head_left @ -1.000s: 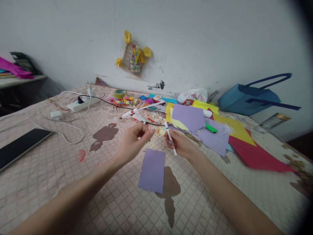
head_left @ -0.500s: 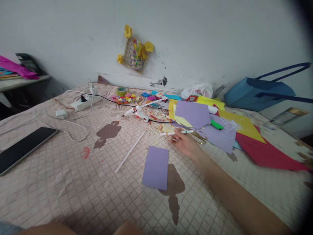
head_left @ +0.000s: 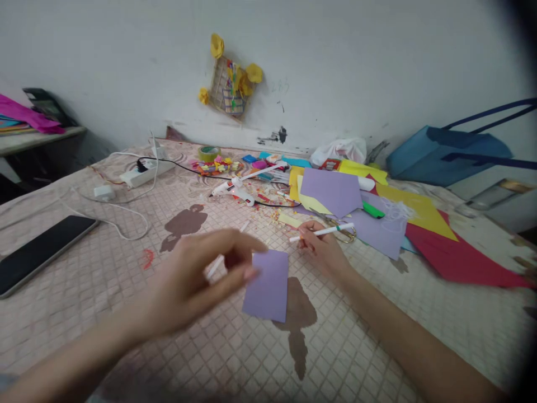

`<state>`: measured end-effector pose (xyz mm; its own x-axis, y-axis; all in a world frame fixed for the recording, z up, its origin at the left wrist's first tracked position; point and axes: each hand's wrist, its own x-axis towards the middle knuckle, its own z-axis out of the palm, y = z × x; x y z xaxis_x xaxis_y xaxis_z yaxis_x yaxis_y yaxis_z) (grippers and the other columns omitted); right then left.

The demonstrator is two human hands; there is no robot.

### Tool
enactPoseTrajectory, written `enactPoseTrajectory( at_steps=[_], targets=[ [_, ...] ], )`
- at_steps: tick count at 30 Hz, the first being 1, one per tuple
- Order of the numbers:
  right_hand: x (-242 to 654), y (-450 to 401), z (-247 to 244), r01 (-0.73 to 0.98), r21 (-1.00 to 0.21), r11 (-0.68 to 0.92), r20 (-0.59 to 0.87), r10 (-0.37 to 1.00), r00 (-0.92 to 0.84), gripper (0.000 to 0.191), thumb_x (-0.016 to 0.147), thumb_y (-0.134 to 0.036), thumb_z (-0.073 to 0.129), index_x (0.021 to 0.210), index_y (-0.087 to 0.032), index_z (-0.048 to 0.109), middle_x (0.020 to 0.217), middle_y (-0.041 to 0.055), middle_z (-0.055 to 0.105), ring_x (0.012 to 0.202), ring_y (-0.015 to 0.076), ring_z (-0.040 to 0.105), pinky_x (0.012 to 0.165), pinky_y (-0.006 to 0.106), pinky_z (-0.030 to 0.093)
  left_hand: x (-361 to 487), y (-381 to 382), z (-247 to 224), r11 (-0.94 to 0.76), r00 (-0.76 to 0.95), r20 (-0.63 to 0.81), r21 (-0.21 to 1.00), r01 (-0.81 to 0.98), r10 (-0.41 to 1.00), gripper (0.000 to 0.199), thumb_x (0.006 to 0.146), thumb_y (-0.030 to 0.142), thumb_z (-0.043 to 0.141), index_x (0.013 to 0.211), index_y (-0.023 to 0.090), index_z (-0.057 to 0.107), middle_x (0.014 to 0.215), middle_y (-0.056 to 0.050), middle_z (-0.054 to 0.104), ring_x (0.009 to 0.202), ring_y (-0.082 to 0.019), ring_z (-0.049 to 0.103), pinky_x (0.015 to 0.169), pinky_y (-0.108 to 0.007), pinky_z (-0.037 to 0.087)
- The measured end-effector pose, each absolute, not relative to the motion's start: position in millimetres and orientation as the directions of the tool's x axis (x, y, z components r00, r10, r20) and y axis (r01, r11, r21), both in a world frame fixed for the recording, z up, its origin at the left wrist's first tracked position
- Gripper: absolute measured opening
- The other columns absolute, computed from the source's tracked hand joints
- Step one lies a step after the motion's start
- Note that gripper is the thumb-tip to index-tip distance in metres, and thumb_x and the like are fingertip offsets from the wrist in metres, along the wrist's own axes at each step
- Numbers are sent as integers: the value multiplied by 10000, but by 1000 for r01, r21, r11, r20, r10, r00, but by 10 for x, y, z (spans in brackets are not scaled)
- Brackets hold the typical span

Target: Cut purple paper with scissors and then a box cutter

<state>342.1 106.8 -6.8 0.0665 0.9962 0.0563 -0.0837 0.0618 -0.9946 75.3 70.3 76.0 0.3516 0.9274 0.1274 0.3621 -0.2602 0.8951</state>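
Observation:
A thin white pen (head_left: 344, 228) with green and orange marks is gripped in the fingers of my right hand (head_left: 321, 249), at the centre right. My left hand (head_left: 201, 280) hangs over the left edge of a purple paper rectangle (head_left: 271, 288), thumb and forefinger apart, with nothing between them. Under and behind my left hand lies a white stick (head_left: 215, 267), partly hidden. Just beyond my right hand are scissors with gold handles (head_left: 348, 232).
A white glue gun (head_left: 235, 190) lies behind among paper scraps. Coloured paper sheets (head_left: 453, 257) and a green marker (head_left: 372, 210) are at the right. A phone (head_left: 46, 252) and a power strip (head_left: 145, 174) lie left. A blue bag (head_left: 444, 157) stands back right.
My left hand has come into view from the lower left and reached the purple rectangle. My right hand still holds the pen, now tilted up more to the right and slightly shifted.

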Motion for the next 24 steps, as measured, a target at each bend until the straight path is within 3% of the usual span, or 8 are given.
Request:
enactPoseTrajectory(
  at_steps=[4,5,7,13,15,17,20,24],
  targets=[
    [3425,979,-78,42,-995,95,98,994,56,160,800,-344,645,748,-198,603,577,-37,527,576,110,475,586,246,374,692,1121,421,-401,432,24,418,815,902,230,798,391,597,891,180,592,833,-48,636,728,-200,582,592,-278,371],
    [3425,963,-81,62,-993,102,105,993,47,152,808,-344,637,768,-199,611,622,-27,554,606,113,495,611,250,389,702,1210,324,-362,392,-21,343,867,920,239,798,383,577,909,172,571,852,-59,639,754,-215,590,585,-273,352],
    [3423,937,-91,87,-990,112,115,993,25,147,830,-355,610,842,-210,629,690,-15,585,647,121,524,641,259,415,726,1323,177,-344,371,-25,320,883,928,225,792,323,539,954,167,542,834,-61,636,758,-220,590,571,-266,325],
    [3377,877,-90,185,-966,179,174,984,-45,188,886,-368,514,936,-236,638,712,8,618,630,143,563,625,285,461,765,1331,160,-362,394,-15,367,857,919,333,709,111,442,1036,158,477,754,-33,607,686,-190,567,555,-260,309],
    [3337,855,-69,303,-909,285,279,958,-62,163,865,-314,546,983,-255,642,851,28,641,631,139,561,629,291,467,799,1291,233,-378,412,-5,389,840,911,304,698,109,447,997,163,464,739,-22,598,678,-177,567,562,-255,332],
    [3290,839,-45,405,-821,402,399,912,-95,249,844,-244,563,1081,-291,625,1065,46,616,641,131,556,670,309,475,868,1241,323,-384,459,-30,500,776,888,248,698,132,471,940,178,451,698,8,581,632,-146,564,557,-240,361],
    [3230,834,-19,442,-742,504,465,862,-202,329,836,-189,546,1133,-307,623,1191,47,574,781,167,590,793,349,466,1022,1181,460,-174,598,-197,845,505,777,153,686,165,508,819,188,437,604,55,517,496,-100,522,473,-208,357],
    [3205,847,-17,433,-767,474,393,880,-267,156,834,-200,559,911,-236,690,878,35,641,832,193,591,750,307,446,1214,1204,537,175,737,-284,959,224,613,131,714,204,560,811,165,481,575,49,528,466,-71,493,443,-177,353]
  ],
)
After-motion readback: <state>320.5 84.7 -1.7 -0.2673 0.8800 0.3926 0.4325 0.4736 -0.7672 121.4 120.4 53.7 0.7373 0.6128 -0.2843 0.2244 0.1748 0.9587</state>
